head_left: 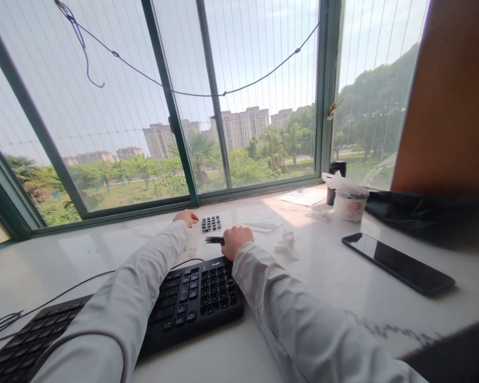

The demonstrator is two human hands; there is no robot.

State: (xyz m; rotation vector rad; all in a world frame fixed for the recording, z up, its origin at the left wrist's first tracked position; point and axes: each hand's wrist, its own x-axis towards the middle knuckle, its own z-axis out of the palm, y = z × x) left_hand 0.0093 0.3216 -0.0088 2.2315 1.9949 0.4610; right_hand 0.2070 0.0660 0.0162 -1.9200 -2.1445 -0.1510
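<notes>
A black keyboard (195, 298) lies at a slant on the white counter, its number-pad end showing bare key sockets without caps. Several loose black keycaps (211, 223) are set out in rows on the counter beyond it. Beside their left edge is my left hand (187, 217), its fingers curled down; whether anything is in them is hidden. My right hand (237, 240), above the top right corner of the keyboard, is closed around a small black tool (214, 240) with thin prongs pointing left. I cannot make out its exact kind.
Crumpled white tissue (286, 244) lies right of my right hand. Farther right are a phone (397, 263), a white tub (349, 206) with a plastic bag, a black bottle (337, 169) and dark cloth (415, 215). A cable (75, 287) runs left. Windows stand behind.
</notes>
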